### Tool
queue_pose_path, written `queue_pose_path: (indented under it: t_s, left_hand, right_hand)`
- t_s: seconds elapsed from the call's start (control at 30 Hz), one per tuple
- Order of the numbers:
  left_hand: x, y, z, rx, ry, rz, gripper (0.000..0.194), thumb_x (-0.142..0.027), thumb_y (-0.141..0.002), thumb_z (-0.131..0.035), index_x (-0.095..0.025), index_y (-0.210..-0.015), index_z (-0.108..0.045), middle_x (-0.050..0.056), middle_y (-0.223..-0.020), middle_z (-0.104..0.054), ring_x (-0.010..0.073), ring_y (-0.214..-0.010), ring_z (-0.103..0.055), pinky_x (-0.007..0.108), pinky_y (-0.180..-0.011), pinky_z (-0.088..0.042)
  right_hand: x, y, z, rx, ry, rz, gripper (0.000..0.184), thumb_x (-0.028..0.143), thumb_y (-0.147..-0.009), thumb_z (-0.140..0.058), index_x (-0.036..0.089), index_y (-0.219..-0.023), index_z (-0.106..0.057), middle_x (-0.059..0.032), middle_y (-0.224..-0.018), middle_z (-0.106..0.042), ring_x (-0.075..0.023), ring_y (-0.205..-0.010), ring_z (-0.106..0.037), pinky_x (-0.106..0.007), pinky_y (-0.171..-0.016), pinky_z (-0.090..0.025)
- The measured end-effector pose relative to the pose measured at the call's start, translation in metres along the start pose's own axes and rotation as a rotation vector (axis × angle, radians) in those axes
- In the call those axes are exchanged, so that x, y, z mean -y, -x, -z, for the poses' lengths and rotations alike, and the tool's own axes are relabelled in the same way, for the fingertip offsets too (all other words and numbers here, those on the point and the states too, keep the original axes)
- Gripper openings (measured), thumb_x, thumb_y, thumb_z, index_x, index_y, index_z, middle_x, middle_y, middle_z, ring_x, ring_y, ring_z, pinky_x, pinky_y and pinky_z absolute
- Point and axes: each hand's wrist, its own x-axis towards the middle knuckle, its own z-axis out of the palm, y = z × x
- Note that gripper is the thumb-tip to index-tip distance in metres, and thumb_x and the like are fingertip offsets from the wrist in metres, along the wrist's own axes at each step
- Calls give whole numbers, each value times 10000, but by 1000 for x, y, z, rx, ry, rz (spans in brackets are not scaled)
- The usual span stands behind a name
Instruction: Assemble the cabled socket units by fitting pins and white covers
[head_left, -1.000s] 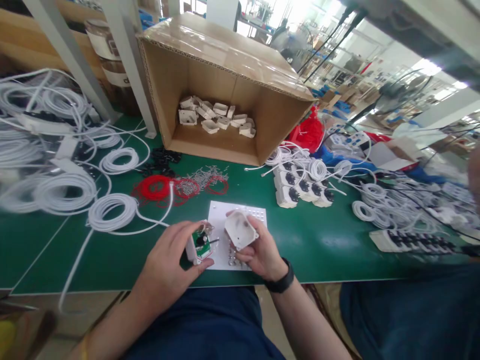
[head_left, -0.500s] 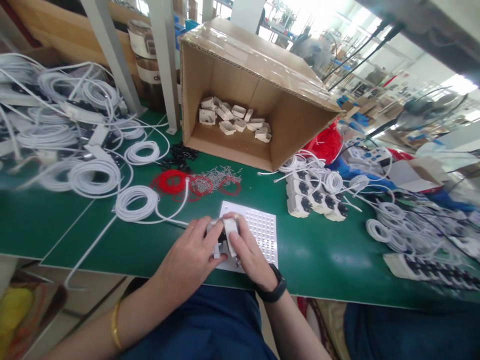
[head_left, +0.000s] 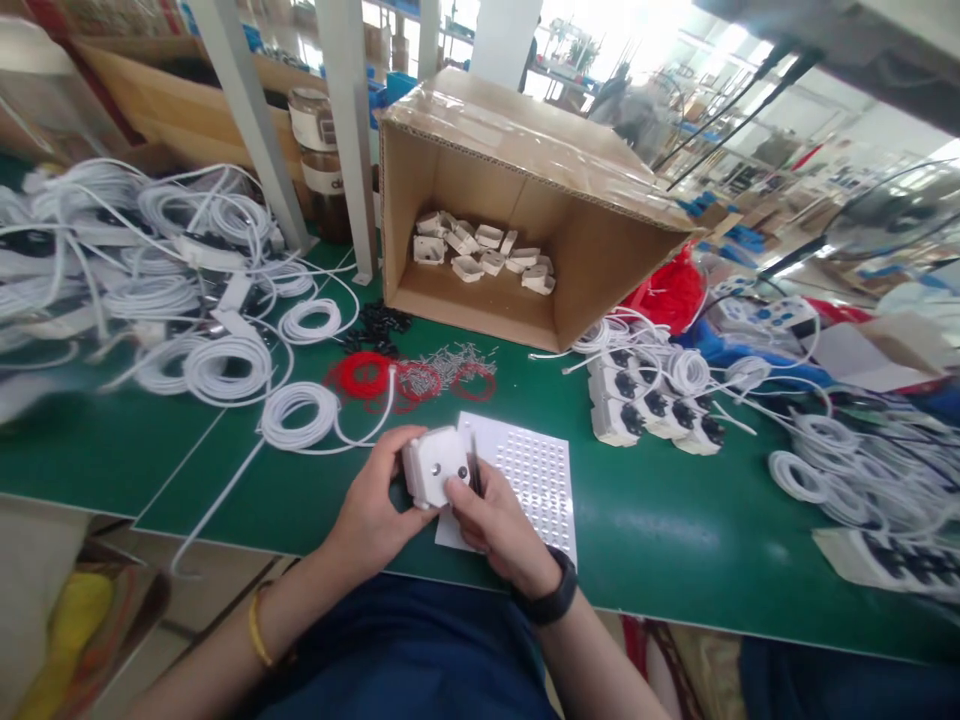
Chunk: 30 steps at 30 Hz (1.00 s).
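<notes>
My left hand (head_left: 382, 500) grips a small white plastic housing (head_left: 435, 462) by its left side, fingers behind it and thumb along its lower edge. The housing is tilted so a flat face with two round holes shows; the right hole looks dark. My right hand (head_left: 499, 515) is closed at the housing's lower right, its thumb pressed on that face. A slim dark piece (head_left: 474, 462), blurred, stands up between the housing and my right fingers; its kind is unclear. Beneath my hands lies a white sheet with rows of shiny dots (head_left: 536, 470). A white cable (head_left: 382, 415) runs behind my left hand.
An open cardboard box (head_left: 480, 310) on its side holds several white housings. In front lie metal pins (head_left: 450, 365), red wire (head_left: 364, 375) and black parts (head_left: 379, 325). Coiled white cables (head_left: 300, 415) crowd the left; finished-looking sockets (head_left: 619, 420) and more cables (head_left: 855, 460) sit at right.
My hands have turned the housing, so its flat two-holed face now shows instead of its dark inside. My right hand has shifted to its lower right. The whole view has swung slightly.
</notes>
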Motion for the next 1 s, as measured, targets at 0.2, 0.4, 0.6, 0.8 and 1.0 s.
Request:
queue_pose_path:
  t_s: [0.2,0.4,0.6,0.8,1.0]
  left_hand:
    - [-2,-17,21,222,219,42,671,-535,-778,-570,-174,-1315,-392,119,-1232,-545,251,-1117,-544,351,-950,-432]
    - [-14,-32,24,227,128,179,336,-444,-866,-467,-147,-910,-619,19,-785,-617,160,-720,-566,248,-655,-443]
    - [-12,-28,14,133,147,210,329,-440,-854,-480,-141,-845,-617,4,-714,-593,140,-648,-529,230,-587,-406]
    - [-7,-27,13,104,167,208,327,-432,-854,-486,-139,-902,-624,17,-770,-615,147,-687,-546,237,-617,-418]
    - [-4,-28,12,120,195,222,363,-454,-852,-473,-136,-944,-623,30,-790,-636,168,-712,-573,257,-643,-447]
  right_hand:
    - [-10,1,-9,-60,-145,1,450,491,-671,-729,155,-942,-604,35,-626,-506,-43,-407,-305,-180,-346,-228]
    - [-12,1,-10,-86,-91,32,379,421,-705,-722,140,-942,-627,13,-668,-563,-50,-426,-352,-184,-362,-253]
    - [-16,2,-15,-131,-136,13,380,399,-709,-717,137,-967,-621,13,-677,-559,-30,-391,-295,-178,-327,-218]
    - [-17,3,-16,-142,-149,23,472,424,-703,-720,142,-1066,-611,-27,-796,-610,-42,-437,-361,-172,-350,-260]
    - [-21,2,-12,-143,-91,59,473,445,-741,-680,145,-1098,-604,-37,-830,-624,-75,-500,-458,-179,-398,-337]
